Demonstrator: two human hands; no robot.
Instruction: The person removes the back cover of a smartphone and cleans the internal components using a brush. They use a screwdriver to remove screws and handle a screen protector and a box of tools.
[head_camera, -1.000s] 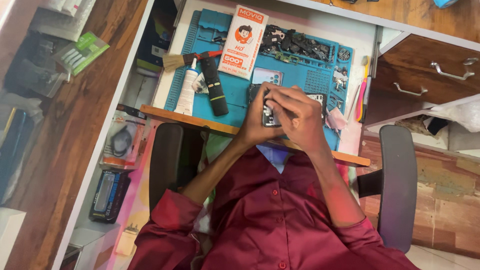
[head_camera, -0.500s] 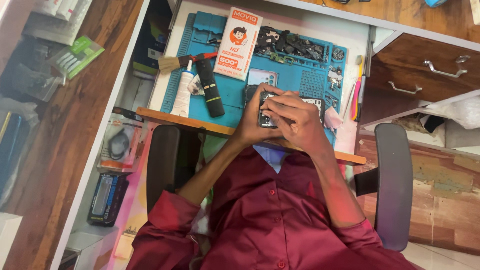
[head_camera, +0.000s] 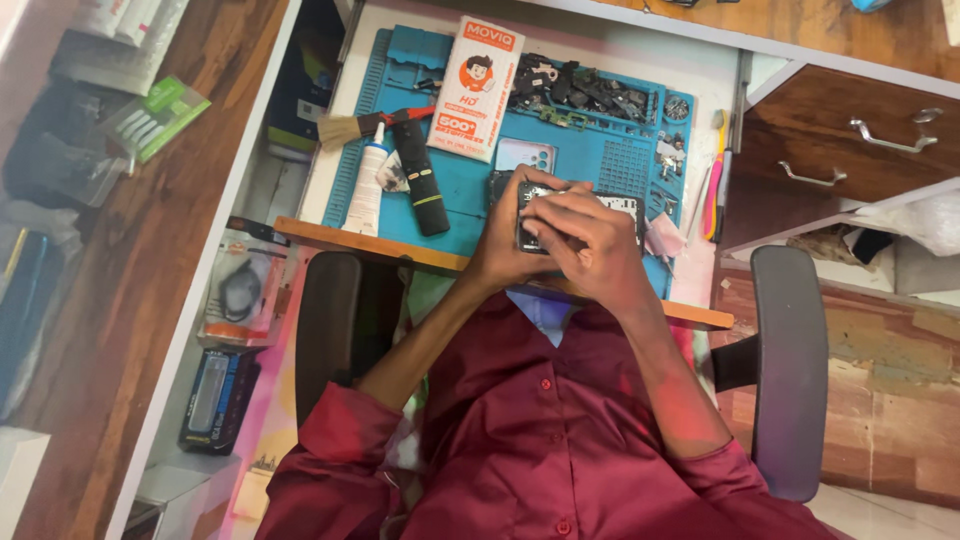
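Far to the left of the hands a white tube (head_camera: 366, 190) lies on the blue work mat (head_camera: 470, 205), its nozzle beside a brush (head_camera: 362, 128). A black cylindrical tool (head_camera: 420, 178) lies between the tube and the hands. Up and left of the hands leans a white and orange packet (head_camera: 476, 88).

The left hand (head_camera: 505, 240) is curled around the left edge of a small dark device (head_camera: 580, 215), gripping it at the near edge of the mat. The right hand (head_camera: 590, 245) lies over the device with fingers bent, pressing on its top face; whether it pinches anything cannot be told. Compared with half a second ago, both hands stay clasped on the device in the same spot, the right fingers slightly more spread.

Beyond the hands sits a heap of dark parts (head_camera: 580, 88). To the right lie pink and yellow tools (head_camera: 714, 185).
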